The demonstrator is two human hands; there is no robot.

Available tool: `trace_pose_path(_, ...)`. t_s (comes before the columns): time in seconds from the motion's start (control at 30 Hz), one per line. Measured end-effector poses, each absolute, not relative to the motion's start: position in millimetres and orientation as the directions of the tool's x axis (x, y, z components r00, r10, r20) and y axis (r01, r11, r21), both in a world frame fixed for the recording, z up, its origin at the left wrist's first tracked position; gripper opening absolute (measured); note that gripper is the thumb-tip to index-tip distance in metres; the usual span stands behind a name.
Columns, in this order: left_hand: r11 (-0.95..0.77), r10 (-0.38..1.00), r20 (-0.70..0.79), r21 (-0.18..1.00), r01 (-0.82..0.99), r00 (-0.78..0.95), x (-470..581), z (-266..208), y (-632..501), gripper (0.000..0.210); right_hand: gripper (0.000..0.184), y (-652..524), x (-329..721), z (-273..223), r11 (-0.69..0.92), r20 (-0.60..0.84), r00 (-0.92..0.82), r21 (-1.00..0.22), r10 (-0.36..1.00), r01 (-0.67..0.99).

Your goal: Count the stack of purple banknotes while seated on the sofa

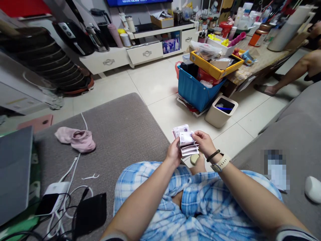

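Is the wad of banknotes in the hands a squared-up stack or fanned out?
Fanned out: the banknotes splay with offset edges between the left hand and right hand.

Print on the paper slips (185, 140) is too small to read; a blurred patch (276, 169) covers the sofa (296, 134)

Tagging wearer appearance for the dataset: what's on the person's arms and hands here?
Both forearms are bare, no sleeves in view. The left hand wears nothing: no glove, ring or band visible. By the right hand, the wrist carries a dark beaded bracelet and, just behind it, a watch with a cream strap. No gloves.
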State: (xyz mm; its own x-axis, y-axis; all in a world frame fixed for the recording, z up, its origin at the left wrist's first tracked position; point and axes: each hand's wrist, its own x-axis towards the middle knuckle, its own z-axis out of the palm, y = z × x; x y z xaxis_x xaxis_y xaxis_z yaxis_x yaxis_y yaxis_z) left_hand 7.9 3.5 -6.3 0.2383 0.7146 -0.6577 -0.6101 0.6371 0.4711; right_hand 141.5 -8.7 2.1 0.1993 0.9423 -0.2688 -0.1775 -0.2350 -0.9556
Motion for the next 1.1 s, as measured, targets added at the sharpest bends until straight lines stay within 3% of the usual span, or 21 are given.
trace_pose_path(0.7, 0.618, 0.736, -0.637, 0.492, -0.613, 0.23, 8.3, -4.7, 3.3, 0.027, 0.047, -10.1, 141.0, 7.3, -0.231, -0.251, 0.128, -0.961, 0.959, -0.152)
trace_pose_path(0.9, 0.619, 0.751, -0.629, 0.562, -0.549, 0.203, 7.2, -3.4, -0.7, 0.021, 0.043, -6.5, 145.4, -5.9, -0.215, -0.232, 0.314, -0.973, 0.921, -0.088)
trace_pose_path(1.1, 0.595, 0.757, -0.627, 0.547, -0.589, 0.183, 9.5, -4.1, 0.3, 0.018, 0.039, -6.0, 145.3, -3.6, -0.22, -0.235, 0.261, -0.972, 0.936, -0.086)
